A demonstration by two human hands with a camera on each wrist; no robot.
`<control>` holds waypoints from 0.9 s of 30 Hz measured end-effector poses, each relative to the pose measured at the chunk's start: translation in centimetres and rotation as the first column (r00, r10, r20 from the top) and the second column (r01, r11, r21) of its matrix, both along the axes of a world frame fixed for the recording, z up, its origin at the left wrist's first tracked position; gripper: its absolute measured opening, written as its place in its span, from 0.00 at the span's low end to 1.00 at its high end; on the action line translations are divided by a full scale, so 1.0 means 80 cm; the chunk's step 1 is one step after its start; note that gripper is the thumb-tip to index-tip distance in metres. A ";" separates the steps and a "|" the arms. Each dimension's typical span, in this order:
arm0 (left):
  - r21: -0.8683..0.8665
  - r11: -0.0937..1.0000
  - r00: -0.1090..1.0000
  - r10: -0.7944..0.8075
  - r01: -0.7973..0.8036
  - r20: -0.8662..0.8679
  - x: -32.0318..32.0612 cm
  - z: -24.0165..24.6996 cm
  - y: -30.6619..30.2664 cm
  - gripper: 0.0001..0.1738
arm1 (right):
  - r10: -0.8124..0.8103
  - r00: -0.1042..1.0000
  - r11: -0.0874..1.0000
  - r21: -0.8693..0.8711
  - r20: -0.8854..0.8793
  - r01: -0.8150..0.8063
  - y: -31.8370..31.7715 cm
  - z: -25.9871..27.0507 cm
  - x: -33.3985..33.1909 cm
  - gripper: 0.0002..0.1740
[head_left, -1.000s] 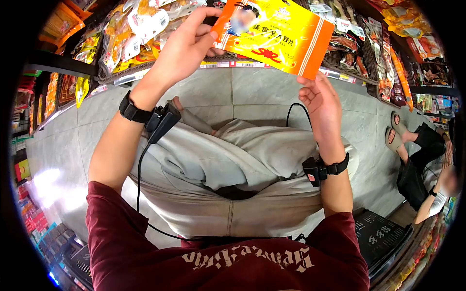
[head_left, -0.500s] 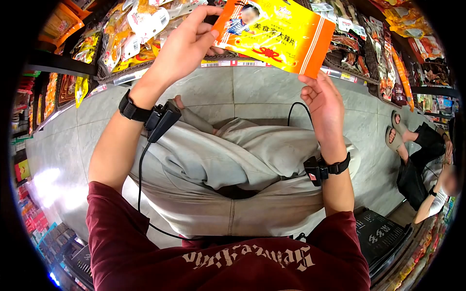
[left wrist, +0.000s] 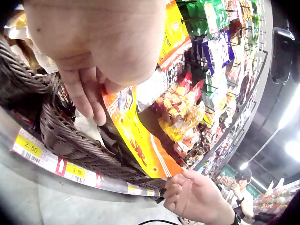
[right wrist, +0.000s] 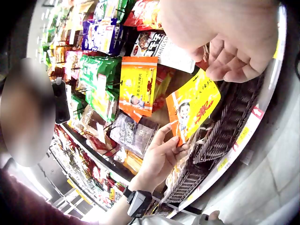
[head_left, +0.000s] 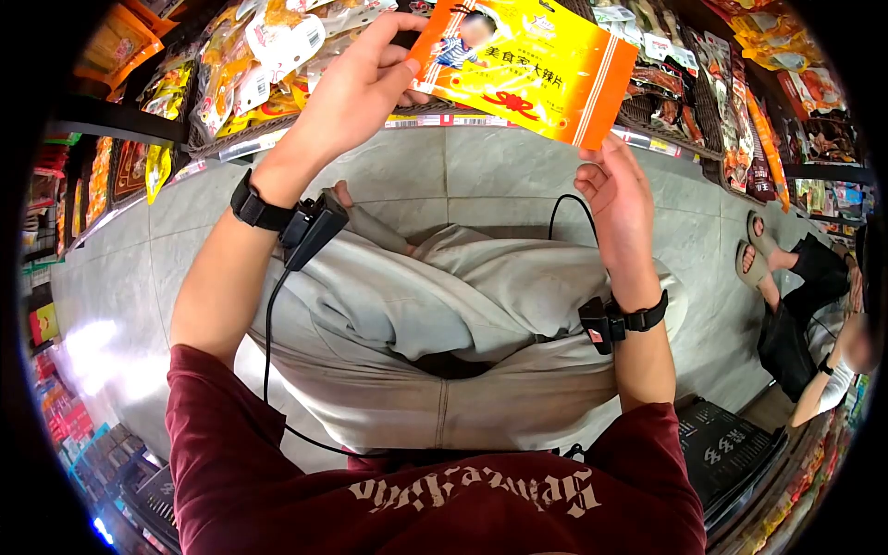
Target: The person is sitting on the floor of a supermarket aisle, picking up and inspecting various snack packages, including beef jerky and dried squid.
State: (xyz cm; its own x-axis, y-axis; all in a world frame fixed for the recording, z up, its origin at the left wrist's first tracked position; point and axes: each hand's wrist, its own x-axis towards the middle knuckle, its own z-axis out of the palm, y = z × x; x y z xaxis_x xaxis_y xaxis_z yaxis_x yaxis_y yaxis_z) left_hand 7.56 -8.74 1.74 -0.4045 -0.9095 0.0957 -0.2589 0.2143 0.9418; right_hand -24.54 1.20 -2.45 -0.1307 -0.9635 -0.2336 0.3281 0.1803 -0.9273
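Observation:
A flat yellow snack packet with orange ends, a cartoon child and dark lettering is held up at the top of the head view. My left hand pinches its left orange end between thumb and fingers. At the opposite end, my right hand pinches the lower right corner, its other fingers loosely curled. The left wrist view shows the packet stretched between both hands, in front of a wicker basket. In the right wrist view, its printed front faces the camera, while my right hand covers one end.
Wicker baskets of packaged snacks line the shelf ahead, with price labels along its edge. A similar orange and yellow packet hangs behind. Another person sits at the right, near a black crate. A black cable runs from my left wrist.
The packet has shifted very slightly to the right and its surface tilts a little differently. Both hands keep their hold on its ends.

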 end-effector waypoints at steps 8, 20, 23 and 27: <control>0.003 1.000 1.000 -0.002 0.002 -0.006 0.000 -0.001 -0.003 0.19 | -0.082 0.994 0.997 -0.003 -0.065 0.082 -0.003 0.001 0.006 0.22; 0.016 1.000 1.000 0.004 -0.004 -0.021 -0.002 0.001 -0.002 0.17 | 0.000 0.998 1.000 -0.023 -0.068 -0.001 -0.002 0.005 0.006 0.18; 0.017 1.000 1.000 0.006 -0.006 -0.027 -0.003 0.002 0.000 0.17 | -0.002 0.998 1.000 -0.018 -0.065 0.001 -0.002 0.005 0.005 0.17; 0.024 1.000 0.999 0.010 -0.009 -0.035 -0.004 0.000 0.000 0.17 | -0.020 0.998 0.999 -0.044 -0.066 0.017 -0.002 0.000 0.003 0.16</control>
State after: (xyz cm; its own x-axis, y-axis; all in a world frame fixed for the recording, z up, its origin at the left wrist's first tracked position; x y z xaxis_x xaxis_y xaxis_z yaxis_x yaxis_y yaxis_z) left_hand 7.22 -8.74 1.72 -0.3926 -0.9155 0.0881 -0.2272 0.1894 0.9553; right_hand -24.28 1.05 -2.45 -0.1627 -0.9698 -0.1815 0.2689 0.1334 -0.9539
